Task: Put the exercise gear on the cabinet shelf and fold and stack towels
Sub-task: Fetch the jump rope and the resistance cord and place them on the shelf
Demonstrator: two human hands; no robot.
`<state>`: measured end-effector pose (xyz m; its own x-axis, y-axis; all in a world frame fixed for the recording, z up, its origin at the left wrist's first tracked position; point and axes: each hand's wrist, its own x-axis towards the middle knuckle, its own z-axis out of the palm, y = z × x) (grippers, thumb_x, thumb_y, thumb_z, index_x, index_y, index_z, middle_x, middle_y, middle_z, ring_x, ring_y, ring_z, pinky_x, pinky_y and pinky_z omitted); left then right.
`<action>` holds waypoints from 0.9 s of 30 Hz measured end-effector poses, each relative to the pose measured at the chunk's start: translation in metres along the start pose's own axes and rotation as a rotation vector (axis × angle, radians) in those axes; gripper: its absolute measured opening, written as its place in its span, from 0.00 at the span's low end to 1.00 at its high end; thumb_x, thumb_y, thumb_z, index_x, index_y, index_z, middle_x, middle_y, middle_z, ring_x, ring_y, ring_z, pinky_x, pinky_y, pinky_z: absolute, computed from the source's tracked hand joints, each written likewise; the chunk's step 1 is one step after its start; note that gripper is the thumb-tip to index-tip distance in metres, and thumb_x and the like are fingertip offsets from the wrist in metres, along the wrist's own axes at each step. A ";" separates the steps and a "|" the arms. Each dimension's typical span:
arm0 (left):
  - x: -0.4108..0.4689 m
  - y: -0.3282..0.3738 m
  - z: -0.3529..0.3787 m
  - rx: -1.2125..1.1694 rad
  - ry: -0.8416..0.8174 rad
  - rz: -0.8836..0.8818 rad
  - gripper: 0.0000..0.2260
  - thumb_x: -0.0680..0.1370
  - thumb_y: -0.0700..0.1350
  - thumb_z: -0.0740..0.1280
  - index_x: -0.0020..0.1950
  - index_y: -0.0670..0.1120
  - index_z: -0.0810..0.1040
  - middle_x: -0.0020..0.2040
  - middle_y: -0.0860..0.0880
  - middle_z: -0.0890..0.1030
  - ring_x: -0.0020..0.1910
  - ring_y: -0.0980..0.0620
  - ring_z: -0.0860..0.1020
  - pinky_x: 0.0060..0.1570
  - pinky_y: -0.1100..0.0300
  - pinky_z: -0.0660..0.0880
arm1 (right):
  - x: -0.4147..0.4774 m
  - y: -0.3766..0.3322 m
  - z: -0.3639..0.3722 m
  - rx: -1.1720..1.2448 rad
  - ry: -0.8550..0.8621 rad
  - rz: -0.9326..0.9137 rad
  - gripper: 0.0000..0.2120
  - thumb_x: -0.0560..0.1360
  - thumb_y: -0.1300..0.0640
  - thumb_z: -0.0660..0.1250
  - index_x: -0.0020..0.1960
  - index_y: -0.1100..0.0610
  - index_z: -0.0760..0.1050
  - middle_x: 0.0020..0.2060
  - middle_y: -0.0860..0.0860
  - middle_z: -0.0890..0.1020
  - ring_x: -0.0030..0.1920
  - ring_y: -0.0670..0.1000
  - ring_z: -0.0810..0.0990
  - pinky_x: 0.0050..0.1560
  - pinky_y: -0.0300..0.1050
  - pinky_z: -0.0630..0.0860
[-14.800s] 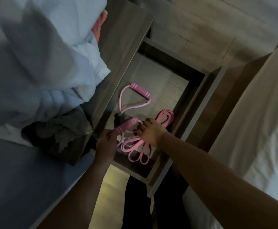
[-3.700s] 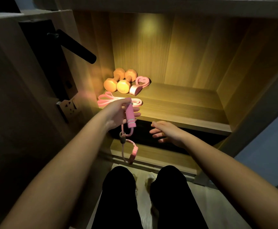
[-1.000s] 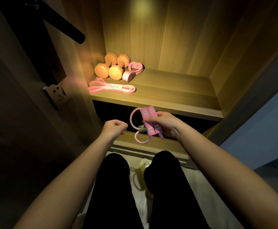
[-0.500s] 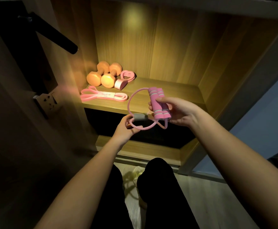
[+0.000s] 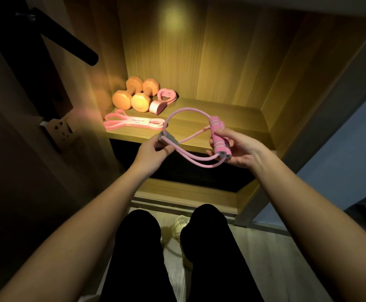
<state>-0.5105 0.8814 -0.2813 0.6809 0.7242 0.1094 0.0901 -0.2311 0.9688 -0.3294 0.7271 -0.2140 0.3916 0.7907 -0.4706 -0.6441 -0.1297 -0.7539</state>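
Knees [image 5: 138, 240] on the floor, below and in front of the shelf [image 5: 232, 118].

Step in hand: gear stowing, last loose piece by the look of it. Towels aren't in view, so I take that part as not yet begun.

Both hands are up at the shelf's front edge, carrying the pink resistance tube [image 5: 188, 109].
- Left hand [image 5: 153, 149]: thumb and fingers pinch the grey joint [image 5: 166, 139] where the tube crosses. The other fingers are loosely curled.
- Right hand [image 5: 236, 149]: palm up, fingers wrapped round the two foam handles [image 5: 215, 127], held side by side as one bundle.
- The tube hangs between my hands in two loops. The upper loop is over the shelf's front edge and not touching it, as far as I can tell.

Already on the shelf, left end: flat loop band [image 5: 134, 122] near the front edge, two dumbbells [image 5: 134, 94] behind it, and a heart-shaped ring [image 5: 163, 99] just beside them. The shelf's middle and right are bare board.

Next move, my read: carry the bundle forward over the shelf's middle and lay it flat, handles together. Then let go with the right hand first, so the loops don't spring across onto the loop band. Keep the whole thing back from the shelf's front edge.
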 end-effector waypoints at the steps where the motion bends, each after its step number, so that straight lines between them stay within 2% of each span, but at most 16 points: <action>1: 0.001 0.001 -0.007 0.033 0.006 0.003 0.10 0.78 0.45 0.68 0.59 0.51 0.80 0.55 0.54 0.80 0.57 0.57 0.75 0.54 0.61 0.71 | 0.006 0.005 0.002 -0.038 0.017 0.012 0.10 0.72 0.63 0.70 0.52 0.63 0.75 0.36 0.56 0.83 0.36 0.51 0.83 0.45 0.53 0.81; 4: 0.006 0.001 -0.030 0.126 0.027 0.001 0.08 0.78 0.45 0.68 0.56 0.51 0.80 0.53 0.55 0.81 0.55 0.59 0.76 0.52 0.62 0.71 | 0.026 0.019 0.009 -0.178 0.079 0.030 0.10 0.74 0.63 0.70 0.53 0.60 0.73 0.41 0.55 0.81 0.38 0.51 0.81 0.35 0.48 0.82; 6: 0.012 0.002 -0.045 0.192 0.031 0.014 0.06 0.78 0.45 0.68 0.54 0.51 0.81 0.50 0.57 0.80 0.52 0.60 0.76 0.48 0.63 0.71 | 0.040 0.024 0.018 -0.283 0.102 0.032 0.11 0.74 0.63 0.70 0.53 0.58 0.72 0.43 0.55 0.79 0.39 0.52 0.80 0.34 0.48 0.80; 8: 0.023 0.006 -0.056 0.248 0.061 0.008 0.06 0.78 0.44 0.69 0.54 0.50 0.80 0.48 0.57 0.79 0.51 0.57 0.76 0.50 0.60 0.71 | 0.054 0.023 0.032 -0.379 0.115 0.019 0.14 0.74 0.61 0.71 0.57 0.57 0.71 0.43 0.53 0.79 0.38 0.50 0.78 0.34 0.45 0.78; 10: 0.036 0.008 -0.064 0.383 0.106 0.014 0.09 0.78 0.45 0.68 0.57 0.47 0.79 0.49 0.54 0.78 0.51 0.54 0.75 0.50 0.59 0.71 | 0.071 0.021 0.048 -0.445 0.123 -0.010 0.16 0.74 0.60 0.70 0.59 0.55 0.69 0.39 0.52 0.79 0.35 0.49 0.76 0.33 0.43 0.75; 12: 0.051 0.010 -0.073 0.568 0.142 0.027 0.11 0.78 0.46 0.68 0.59 0.46 0.77 0.48 0.53 0.77 0.47 0.55 0.74 0.44 0.64 0.70 | 0.087 0.017 0.062 -0.485 0.122 -0.041 0.12 0.74 0.60 0.70 0.54 0.56 0.70 0.31 0.51 0.80 0.30 0.50 0.74 0.30 0.41 0.74; 14: 0.066 0.011 -0.085 0.670 0.149 0.027 0.12 0.78 0.47 0.67 0.60 0.45 0.74 0.47 0.53 0.76 0.44 0.54 0.74 0.40 0.64 0.71 | 0.105 0.012 0.074 -0.513 0.118 -0.079 0.07 0.75 0.61 0.68 0.49 0.56 0.70 0.25 0.51 0.80 0.28 0.50 0.74 0.26 0.39 0.73; 17: 0.088 0.010 -0.103 0.706 0.185 0.078 0.07 0.77 0.44 0.69 0.50 0.43 0.73 0.44 0.48 0.78 0.41 0.49 0.75 0.38 0.64 0.71 | 0.135 0.007 0.087 -0.551 0.101 -0.148 0.02 0.75 0.62 0.67 0.46 0.60 0.74 0.29 0.55 0.79 0.22 0.48 0.74 0.25 0.39 0.73; 19: 0.104 0.007 -0.111 0.740 0.235 0.105 0.09 0.76 0.43 0.70 0.44 0.41 0.72 0.41 0.42 0.79 0.37 0.49 0.72 0.35 0.61 0.67 | 0.159 0.008 0.094 -0.596 0.056 -0.211 0.05 0.76 0.63 0.66 0.44 0.65 0.77 0.26 0.56 0.78 0.20 0.48 0.72 0.26 0.39 0.74; 21: 0.119 0.002 -0.118 0.749 0.244 0.062 0.10 0.75 0.44 0.71 0.42 0.42 0.70 0.42 0.42 0.79 0.35 0.51 0.70 0.35 0.62 0.65 | 0.184 0.012 0.099 -0.584 0.051 -0.253 0.08 0.75 0.64 0.67 0.50 0.69 0.77 0.32 0.58 0.79 0.28 0.52 0.77 0.36 0.45 0.77; 23: 0.137 -0.003 -0.124 0.775 0.222 0.008 0.11 0.76 0.48 0.70 0.46 0.46 0.69 0.44 0.46 0.79 0.36 0.52 0.74 0.35 0.64 0.69 | 0.214 0.013 0.104 -0.581 0.073 -0.236 0.13 0.74 0.61 0.70 0.56 0.64 0.76 0.44 0.57 0.81 0.40 0.55 0.81 0.46 0.51 0.79; 25: 0.153 -0.006 -0.128 0.841 0.211 -0.033 0.12 0.77 0.51 0.68 0.51 0.46 0.69 0.48 0.44 0.81 0.42 0.43 0.79 0.41 0.56 0.75 | 0.242 0.015 0.111 -0.590 0.081 -0.181 0.16 0.72 0.58 0.72 0.58 0.56 0.72 0.49 0.55 0.82 0.45 0.54 0.83 0.48 0.50 0.80; 27: 0.169 -0.010 -0.132 0.910 0.217 -0.060 0.13 0.77 0.49 0.67 0.55 0.44 0.69 0.50 0.39 0.82 0.47 0.35 0.80 0.44 0.49 0.75 | 0.267 0.018 0.119 -0.591 0.067 -0.127 0.19 0.72 0.56 0.72 0.60 0.55 0.70 0.50 0.54 0.81 0.47 0.54 0.84 0.51 0.52 0.81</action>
<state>-0.4924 1.0914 -0.2437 0.5143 0.8356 0.1932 0.7172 -0.5426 0.4373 -0.3147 1.0068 -0.2983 0.4945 0.7849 -0.3734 -0.1229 -0.3621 -0.9240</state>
